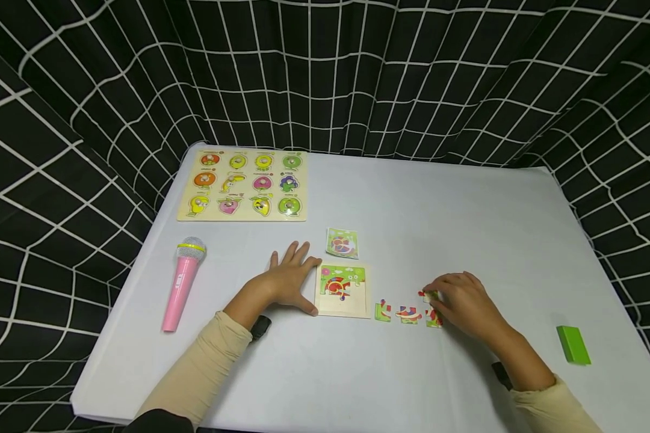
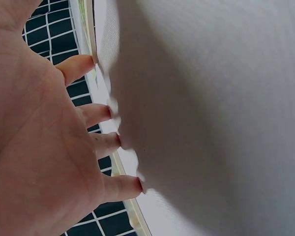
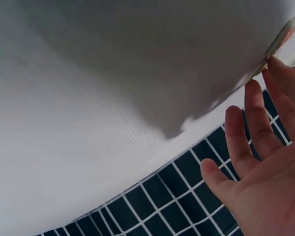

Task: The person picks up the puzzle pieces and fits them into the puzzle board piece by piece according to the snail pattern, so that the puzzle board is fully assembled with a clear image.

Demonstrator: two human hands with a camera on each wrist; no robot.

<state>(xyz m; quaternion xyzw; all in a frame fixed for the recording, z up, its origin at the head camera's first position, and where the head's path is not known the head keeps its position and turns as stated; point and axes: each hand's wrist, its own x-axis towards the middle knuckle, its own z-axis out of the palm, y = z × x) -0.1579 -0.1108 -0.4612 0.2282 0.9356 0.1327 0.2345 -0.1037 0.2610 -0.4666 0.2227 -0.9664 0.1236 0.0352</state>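
A small square wooden puzzle board point(image 1: 352, 308) with a partly filled snail picture lies at the middle of the table. My left hand point(image 1: 289, 281) spreads its fingers at the board's left side, thumb by the near corner and index finger by the far one. To the right, my right hand point(image 1: 466, 304) pinches a small puzzle piece point(image 1: 428, 296) between thumb and fingertips, partly hidden by them. Three more picture pieces lie in a row: a green one point(image 1: 382, 311), a striped one point(image 1: 408, 315) and a red-and-green one point(image 1: 433, 319) under the right fingers.
Beyond the board lies a small picture card point(image 1: 342, 243). A fruit peg puzzle point(image 1: 249, 212) occupies the far left, with a pink toy microphone point(image 1: 180, 288) in front of it. A green block point(image 1: 573, 345) sits near the right edge. Dark grid-patterned cloth point(image 1: 336, 72) surrounds the white table.
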